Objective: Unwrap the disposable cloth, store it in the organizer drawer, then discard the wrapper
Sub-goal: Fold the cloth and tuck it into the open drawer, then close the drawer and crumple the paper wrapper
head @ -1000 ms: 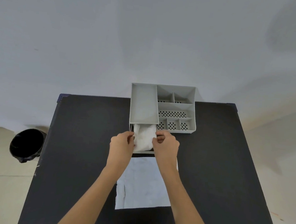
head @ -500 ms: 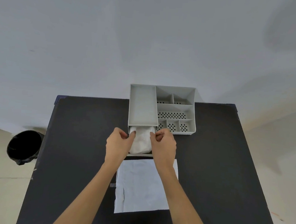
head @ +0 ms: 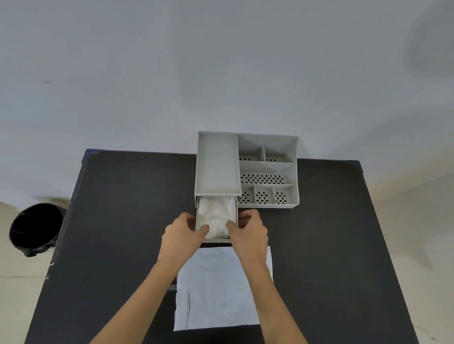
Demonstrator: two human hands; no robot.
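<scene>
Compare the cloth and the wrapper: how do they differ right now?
The cloth is bunched and wrinkled; the wrapper lies flat. The cloth sits inside the open drawer; the wrapper rests on the table, nearer the person. The left hand and right hand touch the cloth; the wrapper lies beneath the forearms. Both are white.

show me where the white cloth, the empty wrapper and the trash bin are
white cloth [head: 215,214], head view, on the bunched fabric lying inside the open drawer.
empty wrapper [head: 220,292], head view, on the middle of the flat sheet between the forearms.
trash bin [head: 35,228], head view, on its black liner.
</scene>
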